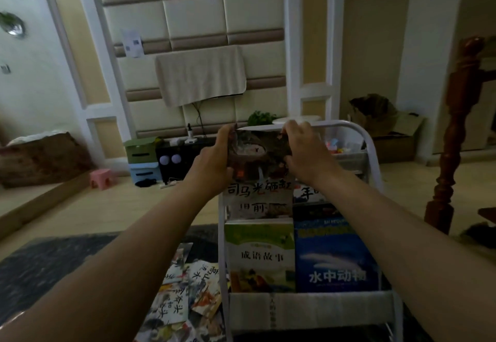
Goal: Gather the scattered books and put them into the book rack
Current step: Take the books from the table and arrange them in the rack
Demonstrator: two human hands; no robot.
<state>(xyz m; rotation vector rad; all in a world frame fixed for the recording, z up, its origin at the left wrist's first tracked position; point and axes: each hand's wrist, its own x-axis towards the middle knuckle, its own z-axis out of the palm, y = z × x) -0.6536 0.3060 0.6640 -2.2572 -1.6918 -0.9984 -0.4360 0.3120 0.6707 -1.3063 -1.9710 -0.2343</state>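
Currently both hands are up at the top of the white metal-tube book rack (371, 151), holding one dark-covered picture book (257, 153) between them. Left hand (214, 159) grips the book's left edge, fingers curled round it. Right hand (303, 153) grips the right edge, fingers over the top corner. Book is upright, cover facing the camera, at the rack's top tier, left side; can't tell if it's seated. Below it sits a white book with black brush characters (257, 194). In a lower tier, a green-and-white book (260, 255) stands beside a blue book with white characters (335, 261). A loose pile of colourful thin books (182, 288) lies on the dark patterned rug (53, 266), just left of the rack's base.
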